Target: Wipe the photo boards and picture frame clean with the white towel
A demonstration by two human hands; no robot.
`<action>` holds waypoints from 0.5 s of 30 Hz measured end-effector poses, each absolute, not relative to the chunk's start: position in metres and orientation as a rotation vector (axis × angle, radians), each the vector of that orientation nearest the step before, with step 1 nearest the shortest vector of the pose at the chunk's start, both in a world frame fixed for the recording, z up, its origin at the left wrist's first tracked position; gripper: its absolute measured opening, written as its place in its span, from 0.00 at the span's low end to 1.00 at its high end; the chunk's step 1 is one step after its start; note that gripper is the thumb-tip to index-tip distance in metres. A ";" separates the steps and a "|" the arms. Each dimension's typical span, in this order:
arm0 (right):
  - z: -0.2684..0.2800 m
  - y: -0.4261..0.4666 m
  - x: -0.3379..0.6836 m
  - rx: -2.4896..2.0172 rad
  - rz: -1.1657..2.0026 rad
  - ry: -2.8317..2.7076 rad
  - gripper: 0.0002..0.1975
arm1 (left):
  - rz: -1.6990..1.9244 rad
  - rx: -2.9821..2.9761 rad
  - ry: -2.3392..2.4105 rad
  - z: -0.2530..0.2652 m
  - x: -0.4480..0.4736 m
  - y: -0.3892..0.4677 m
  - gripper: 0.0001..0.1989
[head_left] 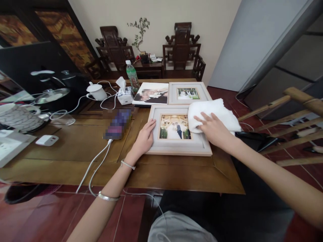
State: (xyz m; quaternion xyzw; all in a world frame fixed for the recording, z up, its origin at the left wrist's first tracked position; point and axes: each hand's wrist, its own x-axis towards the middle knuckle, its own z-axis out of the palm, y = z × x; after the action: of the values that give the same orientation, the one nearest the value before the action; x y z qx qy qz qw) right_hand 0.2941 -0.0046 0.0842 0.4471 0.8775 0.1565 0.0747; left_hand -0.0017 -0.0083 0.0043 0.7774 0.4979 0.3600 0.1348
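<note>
A picture frame point(176, 149) with a pale, wide border and a wedding photo lies flat near the table's front right. My left hand point(145, 137) holds its left edge, fingers closed along the border. Over the frame's right side, my right hand point(210, 126) grips a folded white towel point(214, 109) from above, fingers somewhat apart. Part of the towel covers the frame's upper right corner and hangs past its right edge. Behind it lie a second framed photo point(188, 94) and a photo panel point(153, 94) with a white edge.
A green-labelled bottle point(132, 76), a tissue box point(125, 96) and a lidded white cup point(96, 91) stand further back on the wooden table point(161, 171). Left of the frame lies a phone point(118, 125) with a white cable. A wooden chair point(290, 117) stands at right.
</note>
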 end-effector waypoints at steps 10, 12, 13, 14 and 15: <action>0.098 -0.083 0.284 1.185 0.216 2.696 0.23 | 1.003 2.300 1.450 0.005 -0.003 -0.009 0.22; 0.095 -0.072 0.280 1.197 0.191 2.727 0.23 | 0.985 2.300 1.442 0.007 -0.003 -0.010 0.22; 0.092 -0.064 0.278 1.206 0.204 2.742 0.23 | 0.978 2.301 1.437 0.008 -0.003 -0.010 0.22; 0.088 -0.055 0.277 1.218 0.231 2.754 0.23 | 0.973 2.304 1.431 0.008 -0.003 -0.010 0.22; 0.085 -0.043 0.276 1.228 0.264 2.761 0.23 | 0.970 2.307 1.425 0.009 -0.003 -0.010 0.22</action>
State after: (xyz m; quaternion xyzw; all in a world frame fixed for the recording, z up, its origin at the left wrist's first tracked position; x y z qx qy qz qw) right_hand 0.2763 -0.0432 0.0850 0.4042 0.9089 0.0869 0.0541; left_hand -0.0032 -0.0097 0.0090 0.7942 0.4905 0.3341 0.1304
